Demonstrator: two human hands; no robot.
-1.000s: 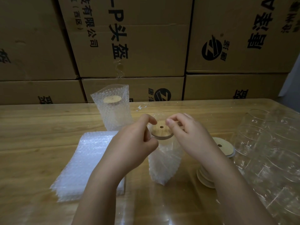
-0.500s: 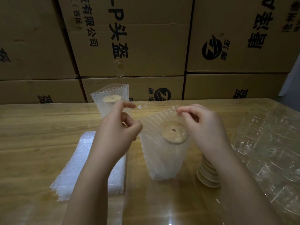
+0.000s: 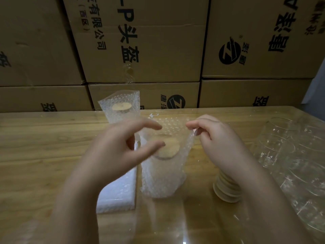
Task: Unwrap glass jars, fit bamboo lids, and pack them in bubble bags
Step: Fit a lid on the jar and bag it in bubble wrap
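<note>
The clear glass jar (image 3: 162, 175) w/ its round bamboo lid (image 3: 168, 148) stands inside the clear bubble bag (image 3: 175, 124), mid wooden table (image 3: 44, 147). Your right hand (image 3: 216, 138) pinches the bag's top right edge. Your left hand (image 3: 114, 147) is spread & loose, holding nothing. Grab the left edge too, pull both sides up evenly, & don't tip the jar.

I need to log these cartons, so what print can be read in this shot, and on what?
"P头盔": middle upper carton, turned sideways.
"有限公司": same carton, smaller print.
"(西区)": same carton, beside that.
Right upper carton: round logo; large characters cropped, not surely readable.
Lower cartons: partial characters, unreadable.
</note>
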